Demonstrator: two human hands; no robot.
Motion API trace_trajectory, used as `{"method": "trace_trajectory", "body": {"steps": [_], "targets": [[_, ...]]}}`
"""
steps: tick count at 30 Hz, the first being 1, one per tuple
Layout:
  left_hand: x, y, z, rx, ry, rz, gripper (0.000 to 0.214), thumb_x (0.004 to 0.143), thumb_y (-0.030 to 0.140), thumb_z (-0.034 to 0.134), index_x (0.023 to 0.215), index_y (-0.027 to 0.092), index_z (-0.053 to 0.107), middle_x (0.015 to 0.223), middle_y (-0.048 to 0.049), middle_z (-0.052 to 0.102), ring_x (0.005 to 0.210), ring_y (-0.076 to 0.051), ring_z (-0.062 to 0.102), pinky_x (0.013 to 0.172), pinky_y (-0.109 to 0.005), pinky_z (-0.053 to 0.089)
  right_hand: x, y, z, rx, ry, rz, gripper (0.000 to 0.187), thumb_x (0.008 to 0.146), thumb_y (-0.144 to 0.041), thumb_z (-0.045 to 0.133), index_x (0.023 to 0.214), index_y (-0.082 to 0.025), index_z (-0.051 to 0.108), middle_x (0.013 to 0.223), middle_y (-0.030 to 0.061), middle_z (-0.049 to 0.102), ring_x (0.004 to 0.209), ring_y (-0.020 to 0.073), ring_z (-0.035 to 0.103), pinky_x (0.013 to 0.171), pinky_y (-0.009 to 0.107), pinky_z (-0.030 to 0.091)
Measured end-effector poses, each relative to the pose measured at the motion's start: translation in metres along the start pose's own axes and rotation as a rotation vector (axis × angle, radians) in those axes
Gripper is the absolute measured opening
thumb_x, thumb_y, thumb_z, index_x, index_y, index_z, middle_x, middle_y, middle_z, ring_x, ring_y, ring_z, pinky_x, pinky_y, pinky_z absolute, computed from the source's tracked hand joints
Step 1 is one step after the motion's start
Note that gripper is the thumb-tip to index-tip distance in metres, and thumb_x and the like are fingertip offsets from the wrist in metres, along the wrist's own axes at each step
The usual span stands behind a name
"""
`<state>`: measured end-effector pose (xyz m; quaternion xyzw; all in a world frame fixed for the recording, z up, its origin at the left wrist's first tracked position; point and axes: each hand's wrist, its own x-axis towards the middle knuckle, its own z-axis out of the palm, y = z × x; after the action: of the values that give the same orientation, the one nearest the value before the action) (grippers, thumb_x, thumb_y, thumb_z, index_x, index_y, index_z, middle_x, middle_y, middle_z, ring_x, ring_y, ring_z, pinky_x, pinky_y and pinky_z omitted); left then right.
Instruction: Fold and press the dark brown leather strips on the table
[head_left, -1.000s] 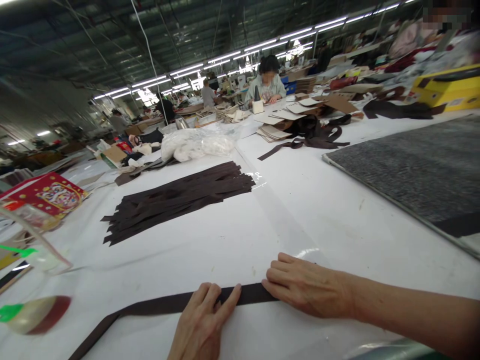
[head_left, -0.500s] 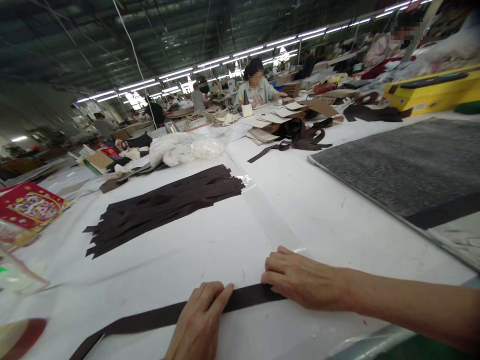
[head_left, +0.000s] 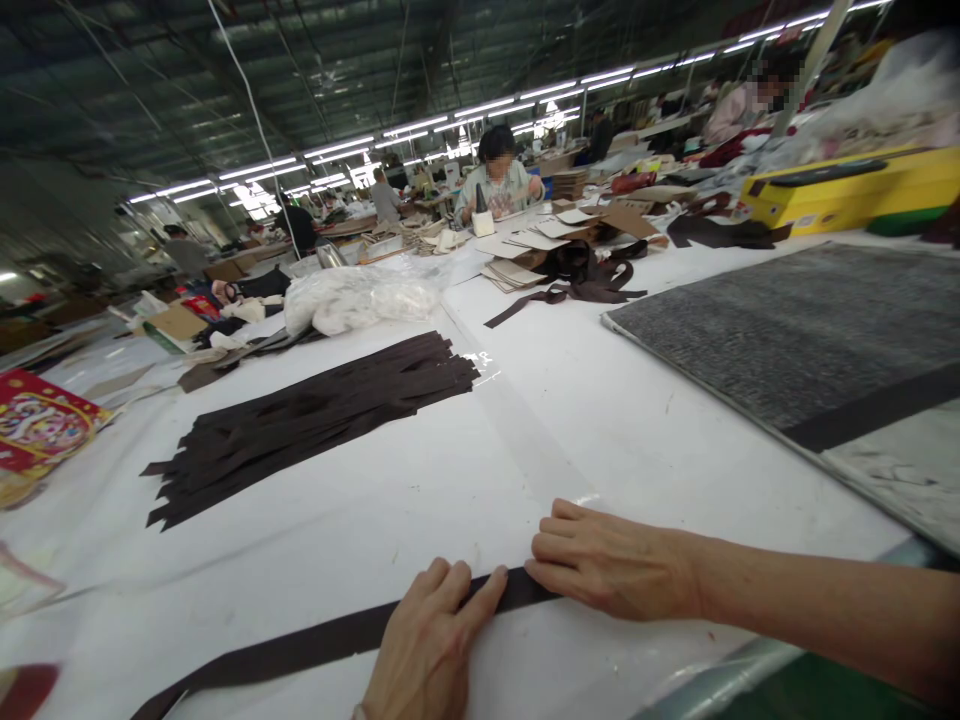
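Observation:
A long dark brown strip (head_left: 315, 642) of leather-like material lies across the near part of the white table, its left end bending toward me. My left hand (head_left: 433, 640) presses over the strip with bent fingers, the thumb side closest to the other hand. Just right of it, my right hand (head_left: 604, 565) has its fingers curled closed over the strip's right portion, covering that end. Only a short length of strip shows between the two hands. Farther back on the table rests a flat pile of similar dark strips (head_left: 322, 418).
A dark grey textured board (head_left: 787, 330) lies at the right, beside a yellow box (head_left: 832, 195). Clear plastic bags (head_left: 367, 298), loose brown straps (head_left: 592, 275) and card pieces (head_left: 517, 272) sit farther back. A red printed bag (head_left: 45, 425) is at left. A co-worker (head_left: 499, 180) sits opposite.
My left hand has slid right along the strip, closing most of the gap to my right hand. The right hand stays nearly in place. The camera view has shifted slightly right.

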<state>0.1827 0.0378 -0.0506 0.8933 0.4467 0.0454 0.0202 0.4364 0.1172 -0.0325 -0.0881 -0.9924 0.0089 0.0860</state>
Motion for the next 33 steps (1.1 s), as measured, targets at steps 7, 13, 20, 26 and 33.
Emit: {"method": "trace_trajectory", "body": {"steps": [7, 13, 20, 26, 33], "targets": [[0.010, 0.013, 0.000, 0.219, -0.019, 0.026, 0.078, 0.074, 0.000, 0.046, 0.145, 0.030, 0.030, 0.100, -0.0063, 0.056, 0.084, -0.022, 0.052, 0.074, -0.035, 0.049, -0.019, 0.000, 0.002, -0.027, -0.005, 0.024, 0.020, 0.096, -0.009, 0.037, 0.101, -0.011, 0.056, 0.083, 0.0051, 0.051, 0.076, 0.0184, 0.044, 0.073, 0.035, 0.031], [0.011, 0.022, 0.000, 0.281, -0.004, 0.013, 0.075, 0.075, 0.002, 0.049, 0.142, 0.030, 0.034, 0.102, -0.0064, 0.057, 0.084, -0.023, 0.052, 0.073, -0.035, 0.047, -0.038, 0.000, -0.003, -0.021, 0.014, 0.054, 0.024, 0.097, -0.009, 0.033, 0.101, -0.011, 0.056, 0.083, 0.0060, 0.051, 0.076, 0.0189, 0.044, 0.075, 0.036, 0.032], [0.016, 0.035, -0.003, 0.345, 0.001, -0.053, 0.076, 0.075, 0.002, 0.050, 0.142, 0.035, 0.034, 0.100, -0.0056, 0.058, 0.082, -0.022, 0.053, 0.071, -0.035, 0.046, -0.051, -0.002, -0.008, -0.016, 0.046, 0.101, 0.025, 0.095, -0.007, 0.031, 0.099, -0.012, 0.056, 0.081, 0.0060, 0.051, 0.073, 0.0188, 0.043, 0.074, 0.036, 0.033], [0.015, 0.035, -0.001, 0.324, 0.053, -0.077, 0.075, 0.075, 0.000, 0.045, 0.140, 0.036, 0.037, 0.108, -0.0075, 0.057, 0.088, -0.023, 0.054, 0.075, -0.035, 0.047, -0.052, -0.002, -0.007, 0.007, 0.055, 0.131, 0.026, 0.093, -0.004, 0.031, 0.100, -0.012, 0.056, 0.082, 0.0063, 0.052, 0.074, 0.0187, 0.044, 0.074, 0.035, 0.032], [0.032, 0.042, 0.011, -0.012, 0.107, -0.010, 0.059, 0.077, -0.002, 0.041, 0.132, 0.018, 0.047, 0.116, -0.0104, 0.056, 0.099, -0.022, 0.053, 0.085, -0.037, 0.049, -0.051, -0.006, -0.010, 0.160, 0.020, 0.325, 0.023, 0.083, -0.007, 0.044, 0.102, -0.015, 0.056, 0.091, 0.0070, 0.054, 0.084, 0.0204, 0.047, 0.081, 0.036, 0.032]]}}
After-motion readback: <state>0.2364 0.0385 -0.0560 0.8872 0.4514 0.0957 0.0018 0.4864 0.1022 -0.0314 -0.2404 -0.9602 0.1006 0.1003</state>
